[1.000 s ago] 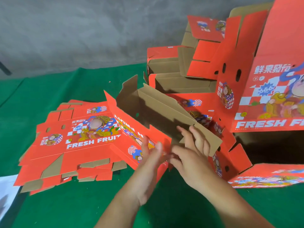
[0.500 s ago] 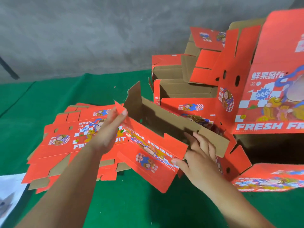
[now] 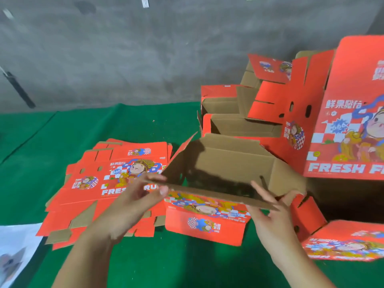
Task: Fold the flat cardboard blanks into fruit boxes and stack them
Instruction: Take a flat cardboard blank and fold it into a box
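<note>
We see a green cloth (image 3: pixel 128 125) covering the work surface below a grey wall (image 3: pixel 145 48). At the right stands a pile of folded boxes (image 3: pixel 239 123), red outside and brown inside. At the left lies a stack of flat blanks (image 3: pixel 99 196). Between them sits a half-formed box (image 3: pixel 220 169), opened into a rectangle, its printed front facing us. The left hand (image 3: pixel 133 204) pinches the near-left top edge between thumb and fingers. The right hand (image 3: pixel 270 217) grips the near-right corner, fingers curled over the rim.
</note>
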`<action>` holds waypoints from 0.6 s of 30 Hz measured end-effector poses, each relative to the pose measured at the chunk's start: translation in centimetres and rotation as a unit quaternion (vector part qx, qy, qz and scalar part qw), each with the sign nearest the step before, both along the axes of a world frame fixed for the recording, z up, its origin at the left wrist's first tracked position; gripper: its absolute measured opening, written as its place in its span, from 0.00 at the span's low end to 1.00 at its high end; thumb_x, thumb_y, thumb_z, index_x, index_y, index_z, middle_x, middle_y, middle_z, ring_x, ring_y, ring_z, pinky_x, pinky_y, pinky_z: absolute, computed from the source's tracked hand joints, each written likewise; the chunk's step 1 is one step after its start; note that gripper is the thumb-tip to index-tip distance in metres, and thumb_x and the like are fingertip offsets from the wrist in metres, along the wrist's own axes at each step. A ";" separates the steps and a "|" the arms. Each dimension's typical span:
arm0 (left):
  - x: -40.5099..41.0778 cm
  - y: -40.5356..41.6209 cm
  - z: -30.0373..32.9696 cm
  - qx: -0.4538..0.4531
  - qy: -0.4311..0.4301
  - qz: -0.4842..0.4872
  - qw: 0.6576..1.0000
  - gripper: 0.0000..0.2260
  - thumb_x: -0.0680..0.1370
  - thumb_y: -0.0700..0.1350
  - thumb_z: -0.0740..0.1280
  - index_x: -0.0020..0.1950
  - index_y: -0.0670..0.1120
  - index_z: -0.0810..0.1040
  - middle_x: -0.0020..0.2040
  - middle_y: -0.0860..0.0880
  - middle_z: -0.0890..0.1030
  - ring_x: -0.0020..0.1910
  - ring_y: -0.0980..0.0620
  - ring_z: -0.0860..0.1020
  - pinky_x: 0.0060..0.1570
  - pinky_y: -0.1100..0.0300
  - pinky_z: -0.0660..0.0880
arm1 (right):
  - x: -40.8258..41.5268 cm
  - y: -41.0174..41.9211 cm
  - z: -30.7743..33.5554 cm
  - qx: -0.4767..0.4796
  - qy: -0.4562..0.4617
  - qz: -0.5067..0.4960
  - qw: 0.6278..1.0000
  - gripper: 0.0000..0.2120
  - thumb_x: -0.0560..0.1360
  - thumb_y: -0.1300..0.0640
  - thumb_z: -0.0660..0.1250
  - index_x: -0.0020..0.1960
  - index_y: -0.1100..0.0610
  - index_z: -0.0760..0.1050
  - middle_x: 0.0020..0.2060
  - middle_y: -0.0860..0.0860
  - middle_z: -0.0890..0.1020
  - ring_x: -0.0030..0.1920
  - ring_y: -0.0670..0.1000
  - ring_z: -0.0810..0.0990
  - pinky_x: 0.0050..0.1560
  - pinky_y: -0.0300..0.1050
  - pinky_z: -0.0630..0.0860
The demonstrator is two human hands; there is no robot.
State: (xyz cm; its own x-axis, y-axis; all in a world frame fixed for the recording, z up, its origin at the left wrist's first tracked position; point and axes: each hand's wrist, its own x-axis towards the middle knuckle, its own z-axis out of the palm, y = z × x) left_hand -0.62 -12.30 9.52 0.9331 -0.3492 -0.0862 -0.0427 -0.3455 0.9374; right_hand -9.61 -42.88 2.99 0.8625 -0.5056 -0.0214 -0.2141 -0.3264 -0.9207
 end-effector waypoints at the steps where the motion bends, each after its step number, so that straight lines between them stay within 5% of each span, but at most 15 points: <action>1: -1.0 0.4 -0.2 0.006 0.008 0.000 1.000 0.33 0.64 0.76 0.71 0.65 0.63 0.77 0.44 0.60 0.81 0.41 0.61 0.75 0.44 0.58 0.69 | -0.1 0.1 0.0 0.029 -0.015 0.006 0.999 0.24 0.78 0.55 0.74 0.64 0.28 0.77 0.80 0.55 0.61 0.78 0.53 0.66 0.78 0.56 0.64; 3: -2.0 0.5 -0.8 -0.024 0.014 -0.002 1.000 0.31 0.64 0.74 0.73 0.62 0.61 0.79 0.42 0.59 0.83 0.41 0.60 0.77 0.45 0.56 0.69 | -0.2 0.2 0.1 0.081 -0.024 0.014 0.996 0.22 0.78 0.57 0.73 0.62 0.31 0.79 0.72 0.48 0.75 0.69 0.46 0.76 0.72 0.54 0.72; 5: -2.1 0.3 -1.6 -0.067 0.001 0.022 0.997 0.24 0.67 0.68 0.76 0.58 0.58 0.82 0.52 0.55 0.85 0.51 0.58 0.81 0.51 0.57 0.72 | 0.0 0.4 0.2 0.111 -0.007 0.023 0.994 0.13 0.79 0.58 0.71 0.57 0.41 0.83 0.55 0.46 0.86 0.54 0.45 0.85 0.60 0.56 0.81; 7: -1.5 0.4 -2.4 -0.048 -0.026 0.052 0.997 0.13 0.70 0.61 0.79 0.51 0.61 0.83 0.55 0.51 0.84 0.57 0.55 0.80 0.54 0.60 0.72 | -0.1 0.4 0.6 0.088 0.008 0.041 0.995 0.04 0.80 0.52 0.71 0.53 0.49 0.83 0.46 0.44 0.88 0.48 0.45 0.87 0.52 0.53 0.82; 9: -0.5 1.2 -2.9 0.014 0.001 0.011 1.000 0.12 0.71 0.58 0.78 0.52 0.66 0.82 0.57 0.55 0.84 0.60 0.56 0.79 0.55 0.62 0.71 | -0.2 0.5 1.1 0.083 0.003 0.075 0.994 0.11 0.78 0.44 0.69 0.54 0.49 0.83 0.48 0.40 0.87 0.50 0.39 0.85 0.48 0.40 0.77; 12: 0.4 2.0 -3.3 0.086 0.082 -0.058 0.991 0.24 0.67 0.65 0.77 0.62 0.69 0.77 0.59 0.64 0.82 0.63 0.62 0.75 0.60 0.57 0.73 | 0.1 0.6 1.2 0.076 0.027 0.073 0.994 0.17 0.78 0.38 0.65 0.55 0.47 0.83 0.48 0.35 0.86 0.48 0.31 0.82 0.46 0.31 0.72; 15: 0.6 1.3 -3.7 0.044 0.083 -0.051 0.994 0.21 0.71 0.62 0.77 0.60 0.56 0.81 0.54 0.55 0.86 0.57 0.56 0.82 0.63 0.53 0.76 | 0.0 0.8 0.7 0.086 0.031 0.028 0.995 0.17 0.81 0.37 0.62 0.55 0.46 0.84 0.48 0.34 0.86 0.48 0.29 0.81 0.48 0.34 0.71; 18: 0.6 0.2 -5.1 0.053 0.013 0.017 0.998 0.15 0.78 0.58 0.73 0.50 0.46 0.82 0.49 0.40 0.83 0.49 0.43 0.81 0.51 0.48 0.76 | -0.9 1.1 0.7 0.076 0.028 0.007 0.997 0.16 0.80 0.37 0.63 0.53 0.45 0.85 0.48 0.34 0.86 0.50 0.30 0.81 0.52 0.38 0.72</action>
